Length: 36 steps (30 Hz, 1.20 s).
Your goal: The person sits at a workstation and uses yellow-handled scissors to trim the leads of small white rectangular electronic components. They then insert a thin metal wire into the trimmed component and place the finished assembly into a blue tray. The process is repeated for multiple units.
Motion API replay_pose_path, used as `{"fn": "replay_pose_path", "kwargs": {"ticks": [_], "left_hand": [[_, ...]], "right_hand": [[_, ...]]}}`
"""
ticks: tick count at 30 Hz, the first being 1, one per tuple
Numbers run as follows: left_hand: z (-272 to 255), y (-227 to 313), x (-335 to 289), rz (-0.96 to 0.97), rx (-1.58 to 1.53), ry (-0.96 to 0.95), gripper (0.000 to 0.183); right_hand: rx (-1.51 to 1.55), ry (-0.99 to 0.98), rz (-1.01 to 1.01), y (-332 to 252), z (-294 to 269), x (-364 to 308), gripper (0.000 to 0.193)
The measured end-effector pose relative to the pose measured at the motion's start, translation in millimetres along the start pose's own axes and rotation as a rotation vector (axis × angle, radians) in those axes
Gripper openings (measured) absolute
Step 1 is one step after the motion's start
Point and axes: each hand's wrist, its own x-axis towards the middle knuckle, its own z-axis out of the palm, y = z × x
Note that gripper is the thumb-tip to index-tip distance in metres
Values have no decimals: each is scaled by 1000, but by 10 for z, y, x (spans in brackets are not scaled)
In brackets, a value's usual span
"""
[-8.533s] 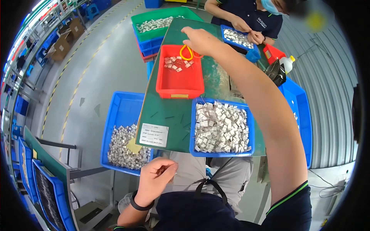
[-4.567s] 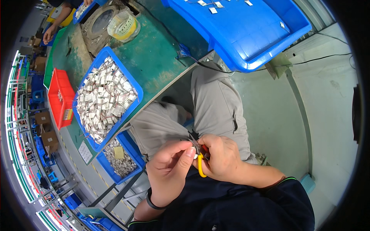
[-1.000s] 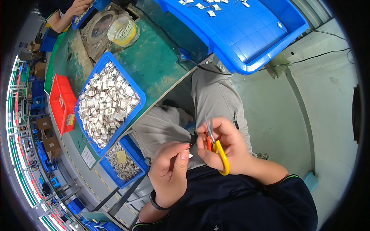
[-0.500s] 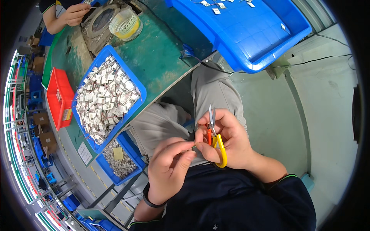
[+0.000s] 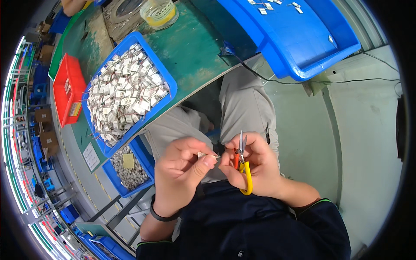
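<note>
My left hand [image 5: 180, 169] pinches a small white wired piece [image 5: 202, 154] between thumb and fingers. Its thin end points towards my right fingertips, and I cannot tell whether they touch it. My right hand [image 5: 264, 169] holds scissors with a yellow handle [image 5: 248, 180], their blades pointing away from me and slightly apart. An orange-red part [image 5: 236, 159] shows beside the blades, partly hidden by the fingers. Both hands are above my lap, close together. On the bench to the left, a blue tray [image 5: 172, 89] is heaped with similar white wired pieces [image 5: 125, 86].
A red bin [image 5: 65, 97] stands left of the tray. Below the bench edge is another blue bin [image 5: 149, 167] of small grey parts. A large blue tray [image 5: 299, 71] at upper right holds several white pieces. A glass jar [image 5: 160, 17] and a black cable [image 5: 303, 81] are farther off.
The white piece now shows in my left fingers, which have drawn up and left. The view has shifted, so the bench things sit higher. The other person's hand has mostly left the picture.
</note>
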Motion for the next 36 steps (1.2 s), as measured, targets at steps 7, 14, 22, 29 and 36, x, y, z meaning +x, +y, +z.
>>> {"fn": "replay_pose_path", "kwargs": {"ticks": [7,14,22,29,36], "left_hand": [[-237,48,69,42,-18,-116,31],[-247,58,92,13,-4,-199,28],[-272,127,124,-86,-2,-228,26],[-288,207,154,-206,52,-215,26],[-238,257,164,-238,76,-160,23]], "right_hand": [[-313,-302,175,-190,-198,-126,23],[-294,-370,181,-200,-171,-76,17],[-325,-418,200,-217,-207,-42,16],[-346,-386,167,-146,-208,-51,17],[-356,-378,192,-172,-193,-28,16]]}}
